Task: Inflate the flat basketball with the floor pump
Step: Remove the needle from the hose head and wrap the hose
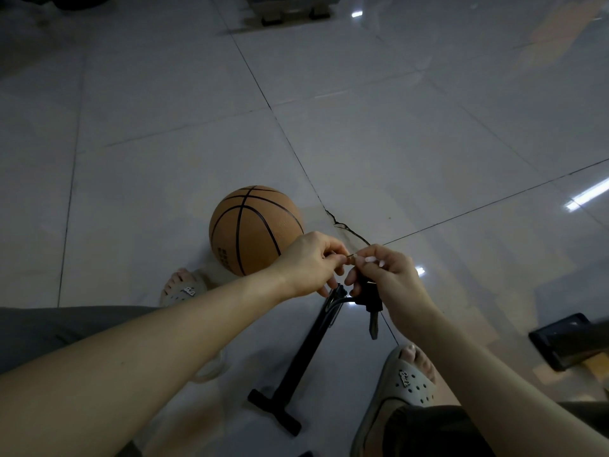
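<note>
An orange basketball (252, 227) with black seams rests on the tiled floor just beyond my hands. A black floor pump (298, 361) lies flat between my feet, its T-handle toward me. My right hand (384, 280) grips the black hose head (367, 296) of the pump, a lever hanging below it. My left hand (311, 263) pinches a thin metal inflation needle (350, 257) at the tip of that head. Both hands meet in front of the ball, a little above the pump's far end.
My feet in pale clogs sit on either side of the pump, left foot (183, 288) by the ball, right foot (407, 377) near me. A dark flat object (560, 338) lies at the right edge. A cracked tile joint (346, 225) runs beside the ball.
</note>
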`<action>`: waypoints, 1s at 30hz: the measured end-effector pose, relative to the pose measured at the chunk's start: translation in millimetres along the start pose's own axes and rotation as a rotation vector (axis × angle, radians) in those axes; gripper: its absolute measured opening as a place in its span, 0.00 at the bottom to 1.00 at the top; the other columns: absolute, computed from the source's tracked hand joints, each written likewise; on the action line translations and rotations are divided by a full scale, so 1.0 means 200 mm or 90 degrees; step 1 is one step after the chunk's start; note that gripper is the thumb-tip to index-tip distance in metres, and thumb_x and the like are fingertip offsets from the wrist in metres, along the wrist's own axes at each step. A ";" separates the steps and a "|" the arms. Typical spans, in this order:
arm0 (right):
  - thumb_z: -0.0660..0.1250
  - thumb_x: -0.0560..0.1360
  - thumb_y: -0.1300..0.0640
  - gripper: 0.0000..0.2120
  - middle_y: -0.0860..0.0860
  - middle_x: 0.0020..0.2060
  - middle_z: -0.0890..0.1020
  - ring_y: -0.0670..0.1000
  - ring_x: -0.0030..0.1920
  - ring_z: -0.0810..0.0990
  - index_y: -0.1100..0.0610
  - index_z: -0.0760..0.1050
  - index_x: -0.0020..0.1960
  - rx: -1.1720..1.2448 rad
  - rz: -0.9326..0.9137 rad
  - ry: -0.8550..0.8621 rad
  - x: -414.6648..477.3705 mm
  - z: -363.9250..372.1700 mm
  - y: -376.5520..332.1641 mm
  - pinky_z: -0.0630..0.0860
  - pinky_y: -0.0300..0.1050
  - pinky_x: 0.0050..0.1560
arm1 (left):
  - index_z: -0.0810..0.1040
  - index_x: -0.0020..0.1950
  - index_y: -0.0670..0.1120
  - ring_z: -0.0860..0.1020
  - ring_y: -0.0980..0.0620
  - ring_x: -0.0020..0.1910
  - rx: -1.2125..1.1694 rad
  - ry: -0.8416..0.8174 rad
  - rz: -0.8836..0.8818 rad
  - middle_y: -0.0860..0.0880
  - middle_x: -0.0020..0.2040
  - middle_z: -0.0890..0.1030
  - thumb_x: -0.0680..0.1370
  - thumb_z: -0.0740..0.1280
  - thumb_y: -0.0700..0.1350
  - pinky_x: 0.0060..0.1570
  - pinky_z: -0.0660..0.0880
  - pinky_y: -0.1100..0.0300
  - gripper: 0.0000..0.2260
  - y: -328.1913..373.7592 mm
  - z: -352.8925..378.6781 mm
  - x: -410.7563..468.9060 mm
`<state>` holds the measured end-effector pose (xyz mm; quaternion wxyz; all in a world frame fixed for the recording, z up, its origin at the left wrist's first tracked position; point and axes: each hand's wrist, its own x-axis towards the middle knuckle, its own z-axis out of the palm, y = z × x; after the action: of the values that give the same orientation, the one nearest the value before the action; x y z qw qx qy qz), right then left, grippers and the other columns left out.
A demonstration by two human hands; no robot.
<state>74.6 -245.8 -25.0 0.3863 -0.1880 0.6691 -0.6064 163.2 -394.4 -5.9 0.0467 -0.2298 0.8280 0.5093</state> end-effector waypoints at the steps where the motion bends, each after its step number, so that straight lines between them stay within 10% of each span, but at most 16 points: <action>1: 0.62 0.81 0.64 0.07 0.60 0.35 0.81 0.58 0.34 0.76 0.65 0.77 0.48 0.013 0.013 -0.008 0.01 0.00 0.00 0.75 0.56 0.40 | 0.82 0.55 0.43 0.83 0.49 0.40 -0.003 -0.003 -0.001 0.45 0.46 0.82 0.84 0.62 0.40 0.34 0.82 0.59 0.09 0.00 0.00 0.00; 30: 0.61 0.79 0.64 0.08 0.56 0.32 0.74 0.52 0.32 0.72 0.60 0.76 0.42 0.188 0.082 -0.090 0.03 -0.03 0.03 0.69 0.52 0.42 | 0.81 0.56 0.42 0.83 0.50 0.40 -0.065 -0.057 -0.022 0.42 0.48 0.81 0.84 0.61 0.41 0.34 0.81 0.58 0.09 0.01 -0.02 0.00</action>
<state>68.0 -244.1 -32.2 0.4938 -0.1283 0.5542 -0.6577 162.2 -396.1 -2.3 0.0805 -0.2229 0.7942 0.5595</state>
